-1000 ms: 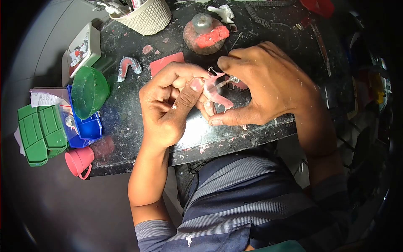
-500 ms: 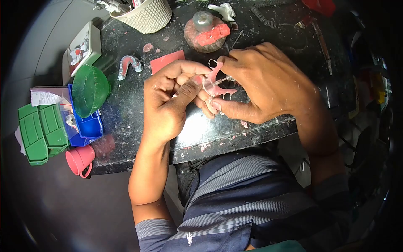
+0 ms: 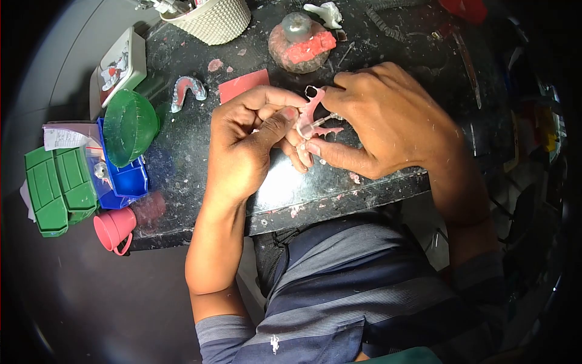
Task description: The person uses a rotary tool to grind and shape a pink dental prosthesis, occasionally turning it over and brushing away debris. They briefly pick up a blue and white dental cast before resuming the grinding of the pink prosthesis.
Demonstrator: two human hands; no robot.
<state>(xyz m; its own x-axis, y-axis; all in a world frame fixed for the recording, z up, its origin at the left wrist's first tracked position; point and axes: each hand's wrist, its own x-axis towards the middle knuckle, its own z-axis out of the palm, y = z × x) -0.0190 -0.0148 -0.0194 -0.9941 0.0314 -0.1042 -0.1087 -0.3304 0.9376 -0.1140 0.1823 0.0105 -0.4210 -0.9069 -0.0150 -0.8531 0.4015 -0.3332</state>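
Note:
Over the bench I hold a pink partial denture frame (image 3: 312,109) with thin arms and a loop at its upper end. My left hand (image 3: 245,142) is closed on its left side, thumb pressed over curled fingers. From the right, my right hand (image 3: 388,124) reaches round it, index fingertip by the upper loop and thumb tip at the lower end. A pale, shiny bar (image 3: 315,124) crosses the frame between the fingers. Just behind my left hand lies a flat pink sheet (image 3: 244,85). A horseshoe-shaped dental piece (image 3: 187,93) rests farther left.
On the dark bench (image 3: 339,193) stand a round grey-capped pot with red material (image 3: 303,45) and a woven basket (image 3: 212,21). At left are a white tray (image 3: 134,60), green bowl (image 3: 128,128), blue bin (image 3: 130,182), green bins (image 3: 60,188) and pink cup (image 3: 115,227).
The frame has tilted slightly between my fingers, its upper loop shifting a little to the right. Both hands keep their grip; the whole view has shifted slightly.

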